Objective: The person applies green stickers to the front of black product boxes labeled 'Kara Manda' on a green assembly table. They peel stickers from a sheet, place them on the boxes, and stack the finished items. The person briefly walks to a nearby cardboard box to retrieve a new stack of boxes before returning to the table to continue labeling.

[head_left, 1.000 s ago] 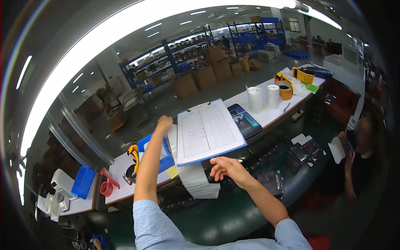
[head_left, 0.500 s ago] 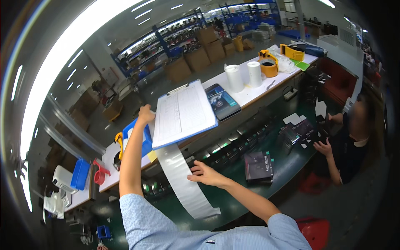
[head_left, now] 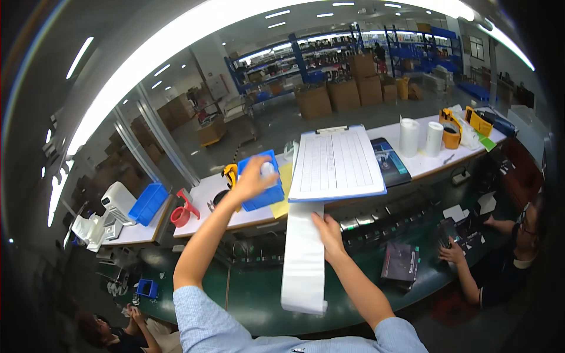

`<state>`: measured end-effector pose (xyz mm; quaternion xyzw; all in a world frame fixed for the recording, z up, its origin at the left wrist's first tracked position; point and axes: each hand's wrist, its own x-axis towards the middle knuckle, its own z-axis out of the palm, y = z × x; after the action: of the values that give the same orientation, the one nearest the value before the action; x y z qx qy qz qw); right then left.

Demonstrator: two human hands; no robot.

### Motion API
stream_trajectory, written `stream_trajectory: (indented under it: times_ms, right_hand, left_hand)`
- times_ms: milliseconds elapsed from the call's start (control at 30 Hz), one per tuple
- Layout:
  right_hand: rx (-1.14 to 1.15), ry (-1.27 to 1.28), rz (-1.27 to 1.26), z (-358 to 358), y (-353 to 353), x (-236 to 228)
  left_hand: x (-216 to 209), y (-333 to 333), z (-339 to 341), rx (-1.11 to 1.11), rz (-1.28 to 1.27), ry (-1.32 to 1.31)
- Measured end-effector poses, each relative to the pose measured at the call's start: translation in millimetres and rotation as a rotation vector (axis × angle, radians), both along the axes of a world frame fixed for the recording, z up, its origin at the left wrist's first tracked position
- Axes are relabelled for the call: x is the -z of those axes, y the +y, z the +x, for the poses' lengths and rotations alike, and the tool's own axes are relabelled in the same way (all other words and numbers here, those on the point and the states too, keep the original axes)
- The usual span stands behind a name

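My right hand (head_left: 331,238) grips the right edge of a long white label strip (head_left: 303,259), thumb on its front. The strip hangs from beneath the clipboard (head_left: 336,165), over the shelf's front edge. On the clipboard, which has a blue rim, lies a sheet with a printed table. My left hand (head_left: 254,181) is over a blue bin (head_left: 263,197), its fingers curled around something pale and smeared by motion. Yellow paper (head_left: 284,188) lies between bin and clipboard. Right of the clipboard is a dark flat box (head_left: 389,162) with a picture on it.
Two white rolls (head_left: 409,138) and orange tape dispensers (head_left: 451,130) stand on the white shelf (head_left: 426,165). A red tape dispenser (head_left: 181,216) is at left. Dark boxes (head_left: 400,263) lie on the green table (head_left: 253,294). One co-worker (head_left: 500,259) sits at right, another (head_left: 112,329) at lower left.
My view has swung left. My left hand has moved from the clipboard's far left side to the blue bin. My right hand, earlier loose beside the label strip, now grips its edge; the strip hangs straighter.
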<state>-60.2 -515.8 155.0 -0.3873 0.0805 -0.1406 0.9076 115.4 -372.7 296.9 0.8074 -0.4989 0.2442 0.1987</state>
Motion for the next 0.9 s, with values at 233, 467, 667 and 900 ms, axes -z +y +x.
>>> stream_trajectory:
  times_ms: [233,467,667,900]
  right_hand:
    - [-0.141,0.031,-0.103,-14,-17,-8]
    - [-0.2,0.034,-0.254,-17,-22,3]
    - [-0.34,-0.101,-0.177,-25,-46,-10]
    - [-0.071,-0.295,-0.853,-76,-48,-6]
  left_hand:
    - [31,-1,-50,-0.04,0.059,0.098]
    - [36,1,-62,-0.092,0.031,0.03]
    - [41,14,-90,0.092,-0.246,0.073]
    - [73,17,-201,0.365,-0.455,0.401]
